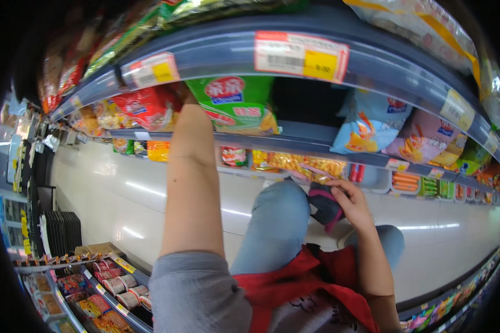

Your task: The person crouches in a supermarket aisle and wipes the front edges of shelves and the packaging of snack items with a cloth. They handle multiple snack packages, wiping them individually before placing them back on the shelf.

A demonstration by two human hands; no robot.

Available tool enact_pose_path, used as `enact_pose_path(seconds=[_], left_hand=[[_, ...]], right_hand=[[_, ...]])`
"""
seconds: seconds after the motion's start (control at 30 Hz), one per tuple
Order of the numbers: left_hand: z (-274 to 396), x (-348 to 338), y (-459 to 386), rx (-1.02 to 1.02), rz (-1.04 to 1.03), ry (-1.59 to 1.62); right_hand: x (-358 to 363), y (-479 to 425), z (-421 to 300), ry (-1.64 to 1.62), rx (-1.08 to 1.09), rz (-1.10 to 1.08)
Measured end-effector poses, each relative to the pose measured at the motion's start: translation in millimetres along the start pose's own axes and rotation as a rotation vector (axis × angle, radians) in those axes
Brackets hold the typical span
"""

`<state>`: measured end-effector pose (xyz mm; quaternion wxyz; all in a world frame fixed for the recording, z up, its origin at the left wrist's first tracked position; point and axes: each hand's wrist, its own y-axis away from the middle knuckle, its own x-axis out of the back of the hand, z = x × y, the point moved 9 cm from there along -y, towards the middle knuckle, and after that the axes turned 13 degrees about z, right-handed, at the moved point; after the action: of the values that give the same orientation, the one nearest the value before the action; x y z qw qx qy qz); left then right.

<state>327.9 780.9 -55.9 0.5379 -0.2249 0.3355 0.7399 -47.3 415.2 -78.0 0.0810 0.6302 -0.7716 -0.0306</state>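
Observation:
My left arm reaches up into the shelf, and my left hand (185,93) is mostly hidden in shadow between a red snack bag (146,109) and a green snack bag (237,104). What its fingers do is not visible. Lower down, near my knee, my right hand (352,202) holds a dark cloth with pink edging (327,204). Right of the green bag is a dark gap in the row, followed by a light blue snack bag (371,123) and a pink one (423,135).
A shelf edge with price tags (216,54) runs above the bags. Below it are a lower shelf edge (308,145) and trays of packaged snacks (406,183). Instant noodle cups (118,283) stand in a display at lower left. Another snack rack (454,295) is at lower right.

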Motion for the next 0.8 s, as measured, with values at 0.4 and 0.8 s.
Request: enact_pose_path(seconds=[0.4,0.8], left_hand=[[-38.8,-24.1,22.8,0.036,-0.042,-0.001],[-118.6,-84.9,57.1,0.132,-0.095,0.005]], right_hand=[[6.5,9.4,-6.2,0.025,0.032,-0.021],[36.5,26.0,-20.0,-0.092,0.063,0.096]])
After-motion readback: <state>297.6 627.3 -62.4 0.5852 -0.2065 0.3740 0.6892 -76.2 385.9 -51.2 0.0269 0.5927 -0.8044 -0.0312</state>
